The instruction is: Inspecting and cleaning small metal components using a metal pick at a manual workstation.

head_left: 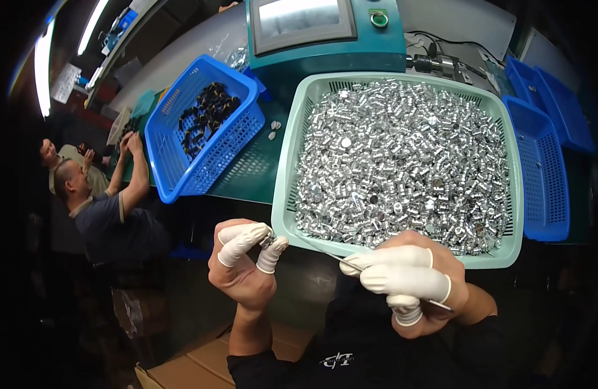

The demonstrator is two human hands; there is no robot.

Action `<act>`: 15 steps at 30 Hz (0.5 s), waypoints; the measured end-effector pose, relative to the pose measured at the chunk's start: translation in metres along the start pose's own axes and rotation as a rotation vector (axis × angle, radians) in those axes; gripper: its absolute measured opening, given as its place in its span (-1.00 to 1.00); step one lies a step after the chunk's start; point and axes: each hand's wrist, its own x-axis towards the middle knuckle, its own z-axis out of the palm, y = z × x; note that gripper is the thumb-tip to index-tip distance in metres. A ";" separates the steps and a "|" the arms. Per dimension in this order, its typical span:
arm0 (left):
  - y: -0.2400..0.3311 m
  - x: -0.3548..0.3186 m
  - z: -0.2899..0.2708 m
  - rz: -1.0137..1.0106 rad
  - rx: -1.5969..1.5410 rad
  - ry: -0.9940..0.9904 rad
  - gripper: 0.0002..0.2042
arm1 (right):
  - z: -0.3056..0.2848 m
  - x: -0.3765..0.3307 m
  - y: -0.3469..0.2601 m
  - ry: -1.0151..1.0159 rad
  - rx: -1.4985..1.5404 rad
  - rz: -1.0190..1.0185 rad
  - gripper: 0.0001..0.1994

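Pinching one metal part (268, 241) between capped fingertips, the left hand (247, 272) hangs just beside the tray's (286, 159) near-left corner; the right hand (415, 279) grips a thin tool (328, 251), tip near the part. The step looks like tool work on that part; the next move calls for steady tip placement. Beyond, shiny pieces (402, 162) fill the tray on the worktop (263, 159).

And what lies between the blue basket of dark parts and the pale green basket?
A few small pale pieces lie on the green tabletop, in the head view.
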 end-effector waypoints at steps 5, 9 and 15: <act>-0.002 -0.007 0.000 -0.044 -0.041 0.062 -0.65 | 0.026 0.001 0.006 0.007 0.068 0.000 -0.83; 0.001 -0.005 0.001 -0.032 -0.050 0.077 -0.66 | 0.030 0.007 0.003 -0.055 0.065 0.000 -0.83; -0.004 -0.007 -0.001 -0.014 -0.037 0.070 -0.64 | 0.035 0.007 0.007 -0.043 0.016 0.021 -0.82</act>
